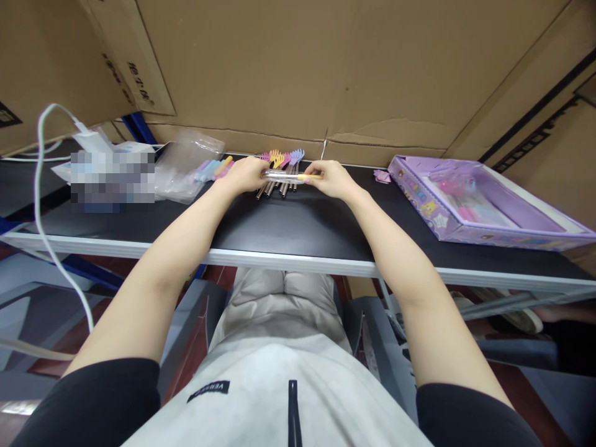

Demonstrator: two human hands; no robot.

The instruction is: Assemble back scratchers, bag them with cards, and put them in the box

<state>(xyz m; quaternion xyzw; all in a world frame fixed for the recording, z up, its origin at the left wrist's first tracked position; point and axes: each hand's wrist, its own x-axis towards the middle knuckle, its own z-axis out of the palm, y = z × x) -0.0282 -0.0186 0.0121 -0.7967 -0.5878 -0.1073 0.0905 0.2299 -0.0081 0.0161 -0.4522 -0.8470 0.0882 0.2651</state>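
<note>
Head view: both hands are pinched around one slim stick (284, 177), the left hand (249, 174) on its clear, shiny end and the right hand (330, 178) on the yellow end, so it's held level over the table near the back. Just behind and under it there's a bunch of claw-headed rods (279, 160), with shiny metallic shafts and curved pink, yellow and bluish-purple prongs; the stick and fingers block part of them.

Next to the left hand are some pastel handles (216, 169), partly tucked by a crinkly see-through bag (186, 164). Farther left, a pixelated patch hides most of a pile, and a bendy white cable (60, 264) droops over the table edge. Right side: a small pink piece (382, 176), then a glossy purple printed box (426, 208), shallow and open, with pinkish stuff inside. Tabletop's (293, 226) smooth matte black with a ridged silvery rim, and creased brown cardboard (298, 74) walls off the back.
</note>
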